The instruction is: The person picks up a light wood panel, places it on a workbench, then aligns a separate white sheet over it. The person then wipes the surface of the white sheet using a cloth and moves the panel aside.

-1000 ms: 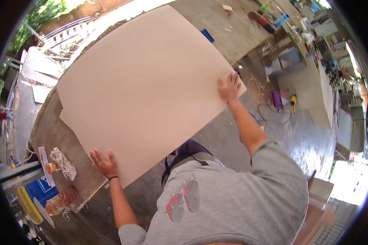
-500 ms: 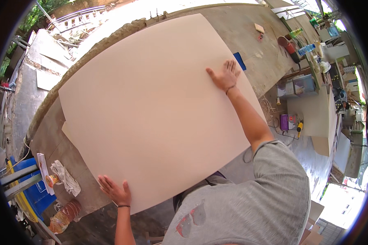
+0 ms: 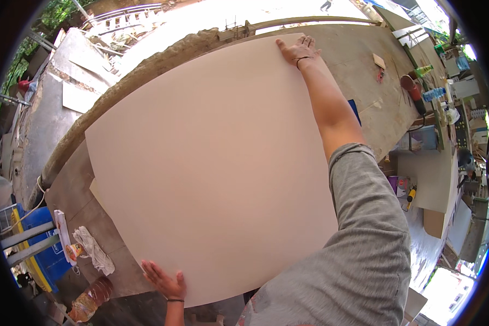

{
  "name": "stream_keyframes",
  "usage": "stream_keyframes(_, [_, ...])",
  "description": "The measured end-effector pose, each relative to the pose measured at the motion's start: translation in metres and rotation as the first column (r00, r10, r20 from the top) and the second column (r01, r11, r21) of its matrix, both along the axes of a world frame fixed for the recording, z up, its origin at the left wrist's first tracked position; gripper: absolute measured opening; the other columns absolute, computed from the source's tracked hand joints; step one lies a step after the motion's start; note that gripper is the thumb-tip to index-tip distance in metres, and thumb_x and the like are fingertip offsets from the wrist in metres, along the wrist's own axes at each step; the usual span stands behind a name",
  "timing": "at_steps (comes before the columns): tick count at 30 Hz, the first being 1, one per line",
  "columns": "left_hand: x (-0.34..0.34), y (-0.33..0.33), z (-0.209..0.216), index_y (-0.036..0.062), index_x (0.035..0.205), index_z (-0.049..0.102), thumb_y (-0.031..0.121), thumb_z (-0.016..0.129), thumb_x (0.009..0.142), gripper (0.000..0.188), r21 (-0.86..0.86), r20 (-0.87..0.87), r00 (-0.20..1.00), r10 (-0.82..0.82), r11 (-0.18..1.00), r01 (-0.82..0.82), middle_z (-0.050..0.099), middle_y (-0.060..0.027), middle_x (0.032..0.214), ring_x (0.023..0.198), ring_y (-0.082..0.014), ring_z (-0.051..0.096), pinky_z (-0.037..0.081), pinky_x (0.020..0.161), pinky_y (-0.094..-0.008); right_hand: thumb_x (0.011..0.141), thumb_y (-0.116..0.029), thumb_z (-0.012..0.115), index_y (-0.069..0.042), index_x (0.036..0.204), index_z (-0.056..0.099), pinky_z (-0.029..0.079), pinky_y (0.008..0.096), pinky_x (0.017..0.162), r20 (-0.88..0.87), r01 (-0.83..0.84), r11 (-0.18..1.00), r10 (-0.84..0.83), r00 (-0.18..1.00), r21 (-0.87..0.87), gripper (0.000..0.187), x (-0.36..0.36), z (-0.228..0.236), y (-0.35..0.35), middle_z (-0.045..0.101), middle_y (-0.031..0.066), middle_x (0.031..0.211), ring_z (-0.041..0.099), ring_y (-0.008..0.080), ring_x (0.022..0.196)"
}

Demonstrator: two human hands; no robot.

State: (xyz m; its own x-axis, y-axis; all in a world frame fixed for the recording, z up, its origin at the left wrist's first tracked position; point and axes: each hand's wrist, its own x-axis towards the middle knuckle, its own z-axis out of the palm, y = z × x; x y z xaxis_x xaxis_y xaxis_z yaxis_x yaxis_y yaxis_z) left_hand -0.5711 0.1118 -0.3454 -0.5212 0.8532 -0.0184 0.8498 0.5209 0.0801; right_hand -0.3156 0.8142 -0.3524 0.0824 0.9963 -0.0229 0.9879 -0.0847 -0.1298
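Observation:
A large pale pinkish-beige sheet or board point(image 3: 212, 168) lies flat over the work table point(image 3: 358, 70) in front of me. My left hand point(image 3: 164, 281) rests at its near left edge, fingers stretched out and slightly apart. Far off at the board's top right corner, my right hand point(image 3: 298, 51) lies flat with its fingers spread over the edge. Neither hand grips anything. Beside my right forearm a small blue piece point(image 3: 355, 112) pokes out past the board's right edge. Part of a paler sheet point(image 3: 95, 191) shows under the left edge.
A crumpled white cloth point(image 3: 94, 250) and a brownish cylindrical container point(image 3: 89, 300) sit at the near left. A red and black power tool point(image 3: 413, 93) and a blue-tinted plastic bottle point(image 3: 433, 94) stand far right. A rough ledge point(image 3: 146, 65) runs behind the board.
My right hand has slid forward from the board's right side to its far corner. The view has shifted; my left hand stays at the near left edge.

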Motion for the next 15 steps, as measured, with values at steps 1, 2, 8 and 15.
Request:
stream_keyframes(1, [0.000,0.003,0.000,0.0044,0.143,0.013,0.068,0.032,0.082,0.090,-0.007,0.001,1.000,0.001,1.000,-0.001,0.013,-0.0187,0.148,0.137,-0.0338,0.012,0.010,0.107,-0.0528,0.077,-0.075,0.029,0.000,0.142,0.011,0.005,0.0495,0.110,0.000,-0.051,0.998,0.051,0.999,0.042,0.101,-0.002,-0.009,0.004,0.008,0.0129,0.151,0.001,0.0248,0.140])
stream_keyframes(2, [0.000,0.004,0.000,0.0042,0.143,0.014,0.068,0.032,0.082,0.090,-0.013,0.003,1.000,0.000,1.000,0.000,0.013,-0.0189,0.148,0.137,-0.0338,0.013,0.010,0.107,-0.0527,0.077,-0.074,0.029,0.000,0.142,0.012,0.005,0.0499,0.110,0.002,-0.100,0.991,0.101,0.995,0.084,0.100,-0.004,-0.019,0.004,0.008,0.0126,0.151,0.001,0.0250,0.140])
stream_keyframes(8, [0.002,0.001,-0.001,0.0028,0.142,0.014,0.068,0.033,0.081,0.091,-0.018,0.007,1.000,0.028,0.999,-0.027,0.013,-0.0198,0.148,0.137,-0.0338,0.012,0.010,0.107,-0.0524,0.078,-0.075,0.028,0.000,0.142,0.014,0.004,0.0494,0.110,0.035,-0.440,0.894,0.438,0.898,0.087,0.100,-0.097,-0.010,-0.074,0.012,0.0149,0.149,0.004,0.0270,0.139])
stream_keyframes(15, [0.000,-0.001,-0.008,0.0015,0.142,0.013,0.067,0.038,0.080,0.093,-0.020,0.024,0.999,0.028,0.999,-0.028,0.011,-0.0225,0.147,0.137,-0.0362,0.010,0.007,0.108,-0.0535,0.079,-0.073,0.030,0.002,0.141,0.016,0.004,0.0524,0.109,0.003,-0.620,0.765,0.630,0.777,0.174,0.099,-0.198,-0.015,-0.158,0.013,0.0164,0.149,0.005,0.0289,0.139])
